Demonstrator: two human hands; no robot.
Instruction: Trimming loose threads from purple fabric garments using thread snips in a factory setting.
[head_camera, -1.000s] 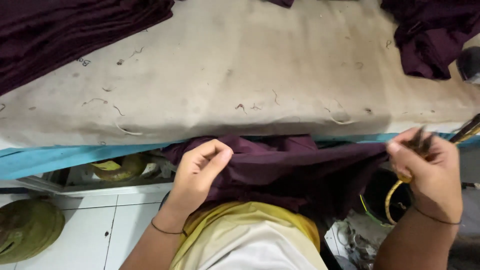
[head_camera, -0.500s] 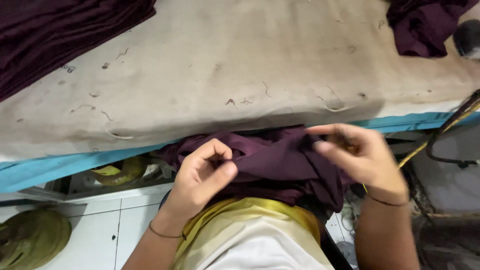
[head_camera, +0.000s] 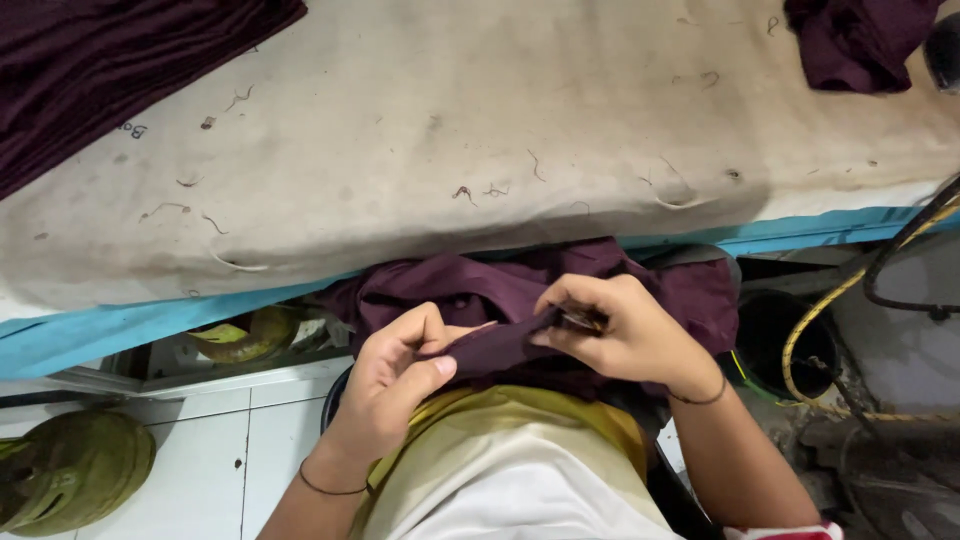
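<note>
Stained beige table (head_camera: 480, 130), thread scraps; both hands pinch maroon cloth (head_camera: 500, 300) below.

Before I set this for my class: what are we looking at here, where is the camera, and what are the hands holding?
The camera sits on a person's head and looks down at their own two bare hands; there is no machine. The left hand and right hand both pinch a dark purple piece of cloth lying in the lap. The right hand also grips a small tool, too hidden to name. Ahead is a padded beige table dotted with thread scraps, with more purple fabric stacked at its far left and far right.
</note>
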